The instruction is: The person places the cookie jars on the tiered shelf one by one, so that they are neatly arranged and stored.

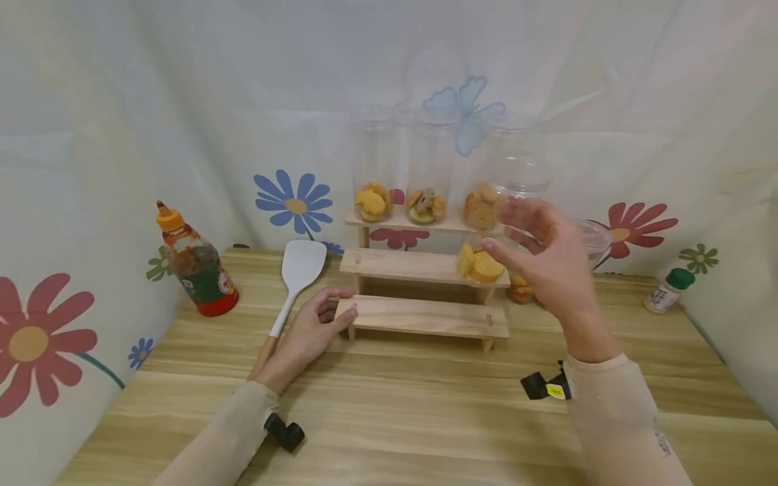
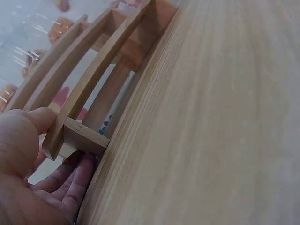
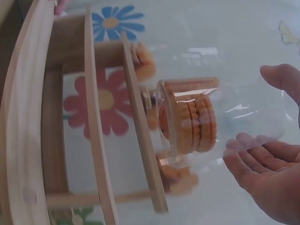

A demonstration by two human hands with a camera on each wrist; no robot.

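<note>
A clear jar (image 3: 234,112) with round yellow biscuits (image 1: 486,266) at its bottom is held in my right hand (image 1: 550,260), fingers and thumb around its side. It is tilted slightly, over the right end of the middle step of a wooden tiered rack (image 1: 419,264). My left hand (image 1: 313,327) grips the left end of the lowest step (image 1: 425,314), thumb on the board and fingers by the leg, as the left wrist view shows. Three similar jars of biscuits stand on the top step, among them the left one (image 1: 373,169).
Left of the rack lies a white spatula (image 1: 302,264), its handle partly under my left forearm. A sauce bottle (image 1: 197,270) stands at the far left and a green-capped shaker (image 1: 668,291) at the far right. Behind my right hand is another clear jar (image 1: 595,239), partly hidden.
</note>
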